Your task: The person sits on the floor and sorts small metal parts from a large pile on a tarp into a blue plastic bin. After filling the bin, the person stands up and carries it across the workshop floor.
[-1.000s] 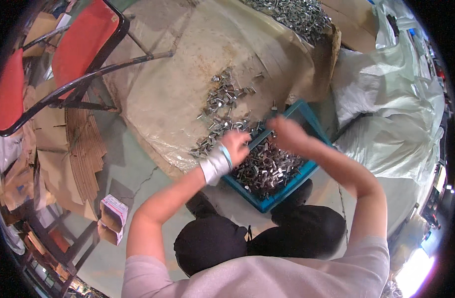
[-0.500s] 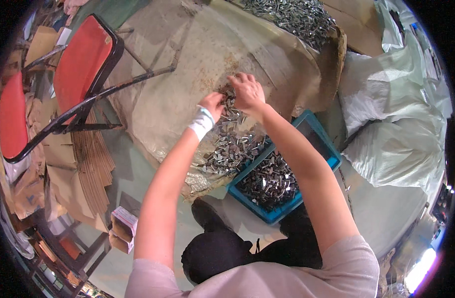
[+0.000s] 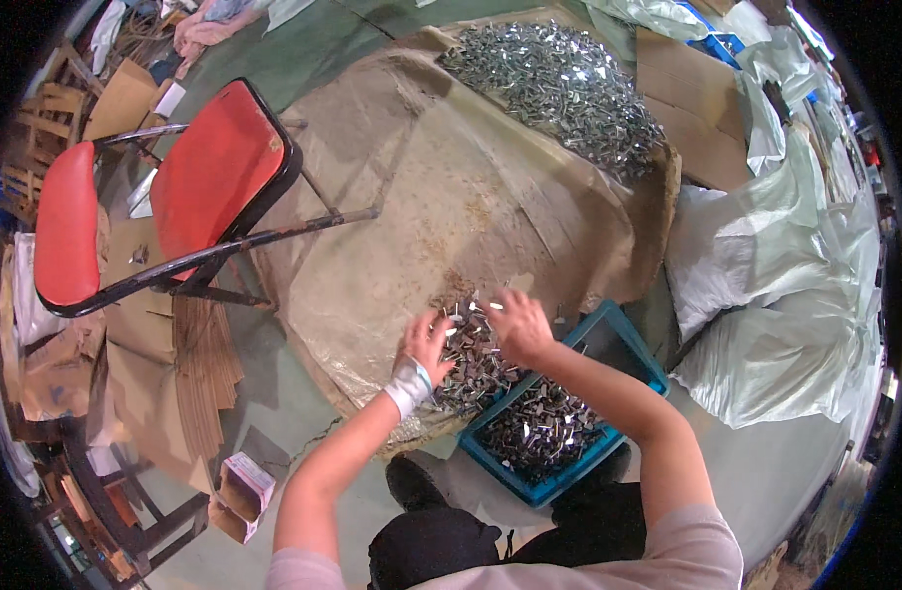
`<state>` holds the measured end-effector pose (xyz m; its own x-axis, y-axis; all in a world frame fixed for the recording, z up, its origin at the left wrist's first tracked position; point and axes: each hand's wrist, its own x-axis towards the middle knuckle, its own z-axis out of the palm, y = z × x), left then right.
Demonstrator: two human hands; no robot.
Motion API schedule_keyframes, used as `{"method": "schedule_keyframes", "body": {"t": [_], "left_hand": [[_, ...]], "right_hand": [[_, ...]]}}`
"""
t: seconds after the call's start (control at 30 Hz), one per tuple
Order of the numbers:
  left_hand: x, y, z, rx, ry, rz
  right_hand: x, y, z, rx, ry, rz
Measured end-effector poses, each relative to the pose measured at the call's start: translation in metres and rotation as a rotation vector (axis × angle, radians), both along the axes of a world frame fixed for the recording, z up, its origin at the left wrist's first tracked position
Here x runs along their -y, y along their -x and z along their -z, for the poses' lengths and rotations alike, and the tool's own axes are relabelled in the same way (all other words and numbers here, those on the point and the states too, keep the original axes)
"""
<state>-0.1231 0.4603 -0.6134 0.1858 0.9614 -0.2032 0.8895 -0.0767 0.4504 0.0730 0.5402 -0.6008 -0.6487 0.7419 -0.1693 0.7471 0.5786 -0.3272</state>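
Near the close edge of the creased beige plastic sheet (image 3: 372,285), the loose heap of small shiny metal pieces (image 3: 476,364) had been drawn in since a moment before, and lay shorter, bunched beside the blue plastic tray (image 3: 579,475). Left hand (image 3: 426,344) and right hand (image 3: 522,327) flanked its far part, fingers spread wide, neither visibly gripping a piece, both arms reaching forward.
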Motion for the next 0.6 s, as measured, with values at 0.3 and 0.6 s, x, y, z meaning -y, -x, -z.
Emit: {"method": "schedule_keyframes", "body": {"t": [0.3,0.6], "left_hand": [[-0.002,-0.023,0.028,0.018,0.141,-0.339],[-0.002,-0.037,0.074,0.518,0.131,-0.772]], "right_hand": [[0.020,0.045,0.014,0.122,0.238,0.226],[0.024,0.064,-0.008,0.212,0.233,0.217]]}}
